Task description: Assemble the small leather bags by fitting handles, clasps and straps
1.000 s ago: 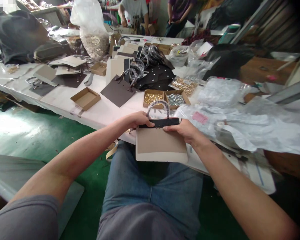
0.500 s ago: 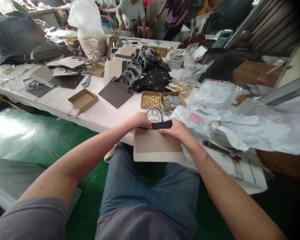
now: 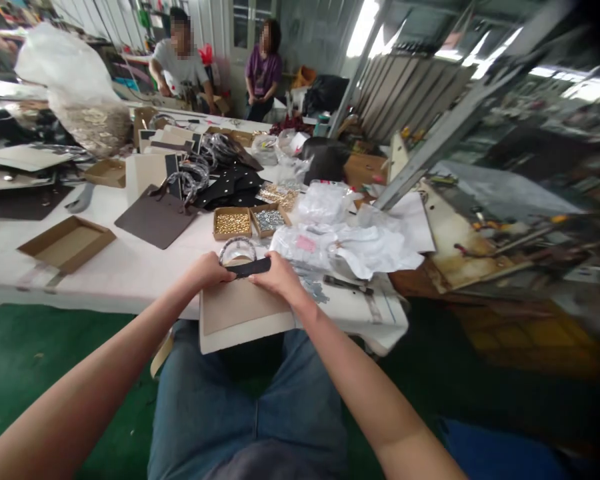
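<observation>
Beige panel still in left hand and right hand, view farther right

I can't read any words or numbers from where I am. There is a pink label on a see-through plastic bag, but it is too small and blurry for me to make out any letters. Another clear bag, just behind it, has bits of red along its top edge, and I can't tell if those are letters or only color. I can't read any brand name or sign either.
</observation>
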`<control>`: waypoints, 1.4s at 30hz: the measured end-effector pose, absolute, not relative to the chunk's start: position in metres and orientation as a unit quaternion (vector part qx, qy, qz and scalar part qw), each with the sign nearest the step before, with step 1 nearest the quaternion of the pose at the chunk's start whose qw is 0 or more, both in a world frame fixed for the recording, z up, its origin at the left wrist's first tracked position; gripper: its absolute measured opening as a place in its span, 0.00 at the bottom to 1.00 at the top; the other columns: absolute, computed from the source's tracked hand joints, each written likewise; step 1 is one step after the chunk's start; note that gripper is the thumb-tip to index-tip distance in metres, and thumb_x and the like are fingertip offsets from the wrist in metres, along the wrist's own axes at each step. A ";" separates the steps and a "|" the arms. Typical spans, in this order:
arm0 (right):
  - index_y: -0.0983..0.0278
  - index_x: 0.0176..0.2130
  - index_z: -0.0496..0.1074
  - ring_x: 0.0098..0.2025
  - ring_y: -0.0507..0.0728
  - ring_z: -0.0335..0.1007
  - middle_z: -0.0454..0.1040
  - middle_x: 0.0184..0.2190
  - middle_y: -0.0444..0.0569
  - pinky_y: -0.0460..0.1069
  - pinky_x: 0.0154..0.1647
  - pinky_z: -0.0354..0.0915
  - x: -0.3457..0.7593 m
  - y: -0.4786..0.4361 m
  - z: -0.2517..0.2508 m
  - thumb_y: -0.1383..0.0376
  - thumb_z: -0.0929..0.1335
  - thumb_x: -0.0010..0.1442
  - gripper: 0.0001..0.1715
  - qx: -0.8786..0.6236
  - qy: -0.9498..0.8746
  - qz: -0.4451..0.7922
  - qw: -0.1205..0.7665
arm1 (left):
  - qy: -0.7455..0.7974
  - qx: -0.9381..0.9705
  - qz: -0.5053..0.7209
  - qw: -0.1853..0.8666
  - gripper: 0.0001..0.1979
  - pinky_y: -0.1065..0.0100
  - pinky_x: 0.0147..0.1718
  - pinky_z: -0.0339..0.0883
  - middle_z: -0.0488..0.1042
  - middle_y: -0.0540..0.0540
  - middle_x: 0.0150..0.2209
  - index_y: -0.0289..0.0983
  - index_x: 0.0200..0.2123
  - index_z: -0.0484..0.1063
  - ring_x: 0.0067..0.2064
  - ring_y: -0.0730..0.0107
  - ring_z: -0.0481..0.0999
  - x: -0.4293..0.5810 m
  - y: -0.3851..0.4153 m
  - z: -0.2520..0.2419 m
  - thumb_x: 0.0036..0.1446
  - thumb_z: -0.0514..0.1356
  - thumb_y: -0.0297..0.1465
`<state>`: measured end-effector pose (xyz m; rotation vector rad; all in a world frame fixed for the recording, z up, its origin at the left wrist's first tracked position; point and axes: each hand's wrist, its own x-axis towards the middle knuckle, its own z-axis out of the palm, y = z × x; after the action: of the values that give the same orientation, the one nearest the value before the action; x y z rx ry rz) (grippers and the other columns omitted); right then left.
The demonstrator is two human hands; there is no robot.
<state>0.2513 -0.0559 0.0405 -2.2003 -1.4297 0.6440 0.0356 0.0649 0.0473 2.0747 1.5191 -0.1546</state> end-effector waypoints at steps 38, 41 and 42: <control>0.58 0.44 0.88 0.38 0.64 0.84 0.89 0.41 0.55 0.55 0.42 0.72 0.378 -0.044 0.072 0.45 0.74 0.66 0.22 -0.746 -0.560 0.000 0.359 | 0.608 0.726 -0.059 0.316 0.34 0.59 0.41 0.77 0.88 0.31 0.53 0.37 0.51 0.85 0.52 0.39 0.89 0.033 0.064 0.063 0.43 0.79 0.49; 0.57 0.43 0.88 0.38 0.65 0.84 0.89 0.42 0.56 0.56 0.39 0.71 0.390 -0.057 0.067 0.41 0.73 0.67 0.25 -0.749 -0.569 -0.006 0.339 | 0.607 0.727 -0.058 0.316 0.35 0.58 0.43 0.77 0.87 0.28 0.54 0.36 0.52 0.85 0.53 0.36 0.88 0.035 0.064 0.063 0.43 0.80 0.49; 0.56 0.43 0.88 0.37 0.66 0.84 0.89 0.42 0.56 0.56 0.38 0.71 0.396 -0.062 0.065 0.41 0.73 0.66 0.25 -0.750 -0.569 -0.011 0.336 | 0.609 0.726 -0.057 0.315 0.35 0.58 0.43 0.77 0.87 0.28 0.54 0.36 0.52 0.85 0.54 0.35 0.88 0.035 0.063 0.064 0.43 0.80 0.49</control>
<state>0.3956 -0.0623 0.0650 -1.9557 -1.4844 -0.0279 0.0348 0.0633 0.0636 1.9129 1.6051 -0.1499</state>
